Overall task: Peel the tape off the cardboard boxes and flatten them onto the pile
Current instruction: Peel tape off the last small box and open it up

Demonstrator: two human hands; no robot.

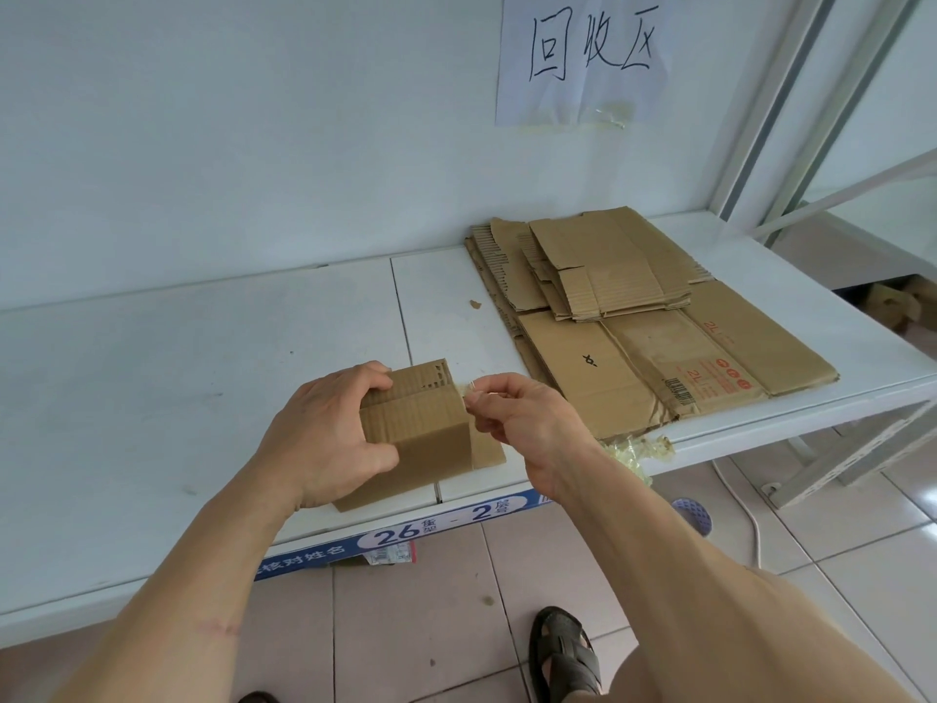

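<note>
A small brown cardboard box [421, 438] stands near the front edge of the white shelf [152, 398]. My left hand [324, 438] grips its left side, thumb on the near face and fingers over the top. My right hand [512, 418] is at the box's right top edge and pinches a clear strip of tape [469, 387] that still joins the box. To the right lies the pile of flattened cardboard [649, 317], several sheets, the largest at the bottom.
Crumpled peeled tape [639, 451] hangs at the shelf's front edge under the pile. A cardboard scrap [475, 304] lies on the shelf. A paper sign [583, 58] hangs on the wall. Shelf posts [791, 119] stand at right. My sandalled foot [563, 657] is on the tiled floor.
</note>
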